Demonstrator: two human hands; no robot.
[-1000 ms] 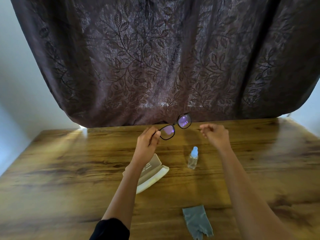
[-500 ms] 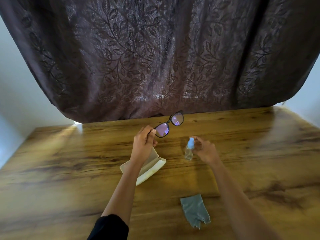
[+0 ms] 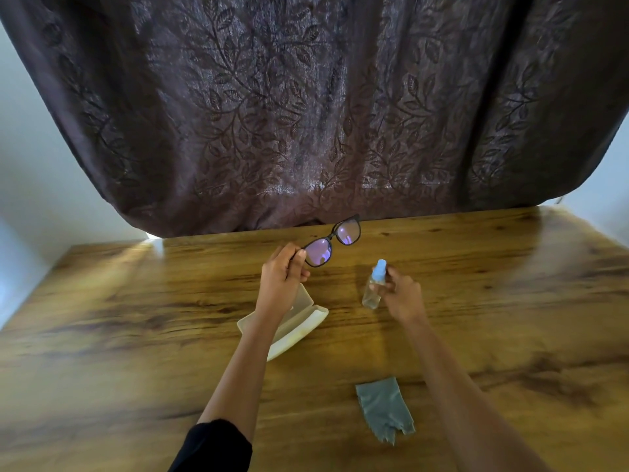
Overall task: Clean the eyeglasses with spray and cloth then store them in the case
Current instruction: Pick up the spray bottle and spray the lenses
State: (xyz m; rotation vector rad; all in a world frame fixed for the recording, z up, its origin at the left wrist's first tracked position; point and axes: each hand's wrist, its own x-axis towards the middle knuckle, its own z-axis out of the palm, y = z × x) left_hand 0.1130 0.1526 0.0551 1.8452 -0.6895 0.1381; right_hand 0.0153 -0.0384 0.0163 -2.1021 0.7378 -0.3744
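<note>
Black-framed eyeglasses (image 3: 332, 245) with purple-tinted lenses are held up above the table, pinched at their left end by my left hand (image 3: 282, 279). My right hand (image 3: 401, 292) is wrapped around a small clear spray bottle (image 3: 373, 286) with a light blue cap, tilted a little and just above the table. An open cream glasses case (image 3: 299, 323) lies under my left wrist, partly hidden by the forearm. A grey cleaning cloth (image 3: 384, 408) lies crumpled on the table near the front, between my arms.
The wooden table (image 3: 119, 335) stretches wide on both sides. A dark brown leaf-patterned curtain (image 3: 306, 114) hangs right behind its far edge, with pale walls at either side.
My right hand came down from the air beside the glasses to the spray bottle and closed on it. My left hand keeps holding the glasses, little moved.
</note>
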